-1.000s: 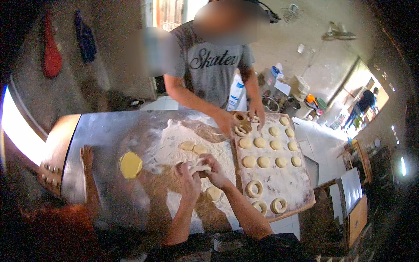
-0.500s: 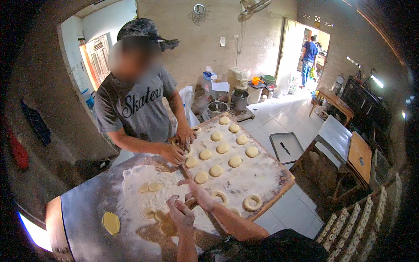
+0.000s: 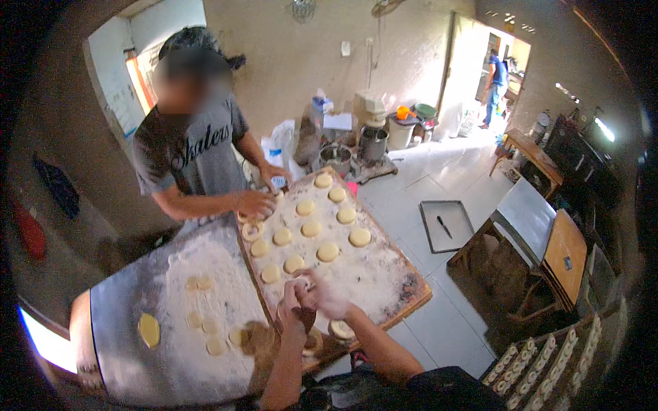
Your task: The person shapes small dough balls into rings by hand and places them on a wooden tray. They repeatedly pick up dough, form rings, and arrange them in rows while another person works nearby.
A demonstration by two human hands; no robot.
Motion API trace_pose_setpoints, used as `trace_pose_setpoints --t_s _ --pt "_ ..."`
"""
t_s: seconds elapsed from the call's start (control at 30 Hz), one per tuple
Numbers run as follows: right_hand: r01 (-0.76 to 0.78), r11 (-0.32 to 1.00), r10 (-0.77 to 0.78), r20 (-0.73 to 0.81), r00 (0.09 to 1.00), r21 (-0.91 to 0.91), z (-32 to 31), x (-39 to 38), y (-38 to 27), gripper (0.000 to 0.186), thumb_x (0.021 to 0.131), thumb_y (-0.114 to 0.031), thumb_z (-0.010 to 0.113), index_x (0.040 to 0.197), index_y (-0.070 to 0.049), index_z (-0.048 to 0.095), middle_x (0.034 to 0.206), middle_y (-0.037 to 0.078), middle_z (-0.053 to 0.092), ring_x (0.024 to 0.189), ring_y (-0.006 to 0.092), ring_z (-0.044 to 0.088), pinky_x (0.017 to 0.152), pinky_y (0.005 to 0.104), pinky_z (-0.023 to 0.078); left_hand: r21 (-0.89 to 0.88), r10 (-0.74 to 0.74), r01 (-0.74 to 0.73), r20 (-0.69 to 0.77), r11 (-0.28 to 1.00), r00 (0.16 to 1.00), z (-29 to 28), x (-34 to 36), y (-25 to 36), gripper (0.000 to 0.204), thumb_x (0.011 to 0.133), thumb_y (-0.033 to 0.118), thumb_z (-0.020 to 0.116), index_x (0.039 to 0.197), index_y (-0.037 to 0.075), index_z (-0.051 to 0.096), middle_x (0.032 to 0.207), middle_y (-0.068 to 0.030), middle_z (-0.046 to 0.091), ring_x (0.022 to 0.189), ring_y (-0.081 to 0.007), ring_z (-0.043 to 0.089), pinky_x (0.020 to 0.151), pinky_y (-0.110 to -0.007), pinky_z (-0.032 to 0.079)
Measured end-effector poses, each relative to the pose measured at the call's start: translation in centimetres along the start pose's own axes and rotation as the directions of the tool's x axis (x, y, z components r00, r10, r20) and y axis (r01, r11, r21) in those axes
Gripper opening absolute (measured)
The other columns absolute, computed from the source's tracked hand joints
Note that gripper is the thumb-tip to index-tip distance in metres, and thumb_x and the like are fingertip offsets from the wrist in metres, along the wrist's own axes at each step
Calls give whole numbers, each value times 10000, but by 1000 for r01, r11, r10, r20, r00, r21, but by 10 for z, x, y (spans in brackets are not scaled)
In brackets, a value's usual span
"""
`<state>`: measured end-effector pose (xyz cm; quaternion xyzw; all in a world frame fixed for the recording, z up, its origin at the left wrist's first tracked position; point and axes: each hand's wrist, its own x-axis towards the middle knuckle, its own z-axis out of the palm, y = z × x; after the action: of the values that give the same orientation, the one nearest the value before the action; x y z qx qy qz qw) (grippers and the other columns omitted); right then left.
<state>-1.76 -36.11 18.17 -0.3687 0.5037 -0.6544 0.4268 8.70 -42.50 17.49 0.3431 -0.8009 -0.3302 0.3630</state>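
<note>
My left hand [image 3: 291, 301] and my right hand [image 3: 322, 291] are close together above the lower part of a floured wooden board [image 3: 384, 281]. Their fingers are curled in, and whatever lies between them is hidden and blurred. Rows of round dough pieces [image 3: 328, 252] lie on the board beyond my hands. A dough ring [image 3: 340, 329] sits by my right wrist, and another ring [image 3: 313, 340] shows partly between my forearms. To the left, thin dough rounds [image 3: 216, 344] rest in flour on the metal table [image 3: 130, 370].
Across the board, a co-worker's hands [image 3: 257, 203] handle dough rings [image 3: 251, 230] at its left edge. A flat yellow piece [image 3: 149, 330] lies on the table. On the floor at right is a tray [image 3: 445, 226] with a knife; racked dough rings [image 3: 528, 370] stand lower right.
My hands have come together and moved up over the board; they were apart, nearer the table's flour. The view has shifted. The co-worker's hands remain at the board's left edge.
</note>
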Motion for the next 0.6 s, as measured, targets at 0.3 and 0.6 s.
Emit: trace_pose_setpoints --t_s 0.3,0.6 --pt "129 776 -159 -6 987 617 -60 -5 18 625 978 -630 364 1322 -109 326 758 56 590 617 130 562 542 279 451 -30 112 -111 9 993 994 42 -3 19 144 965 225 530 1070 126 544 683 -153 641 654 -409 649 566 -495 509" --pt "191 881 -248 79 965 433 -70 -7 14 604 973 -624 393 1339 -145 423 800 1 581 688 95 548 446 267 385 71 -106 95 177 993 978 38 -1 40 333 994 388 476 1165 102 491 657 -214 633 666 -477 630 605 -542 501"
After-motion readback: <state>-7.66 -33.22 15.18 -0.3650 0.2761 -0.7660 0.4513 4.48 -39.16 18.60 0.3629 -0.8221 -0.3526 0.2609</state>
